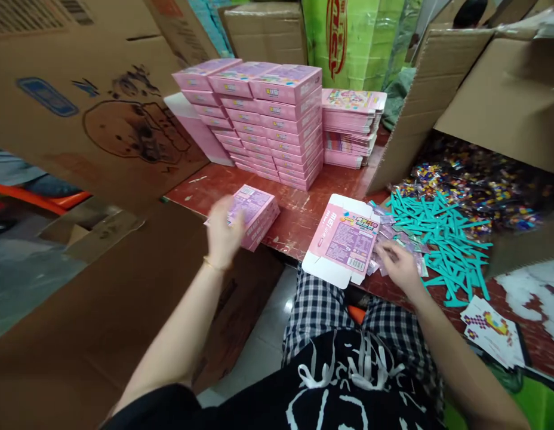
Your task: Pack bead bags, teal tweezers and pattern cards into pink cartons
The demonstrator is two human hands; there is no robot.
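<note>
My left hand (224, 233), blurred by motion, is over the near left corner of a short stack of pink boxes (255, 209) at the table's edge. Its thumb and fingers look apart, while the boxes beneath are sharp. In front of my lap lies a flattened pink carton (344, 239) with white flaps spread, partly over the edge. My right hand (400, 269) is just right of this carton, among small clear packets (387, 230). Its fingers are curled together at the packets; what they pinch is hidden.
A tall block of stacked pink boxes (277, 128) stands at the back, beside piled flat cartons (351, 122). Teal plastic sticks (447, 239) are heaped at right, before an open cardboard box (420, 107) of colourful packets. Printed cards (494, 334) lie nearer; a large carton (93, 107) flanks the left.
</note>
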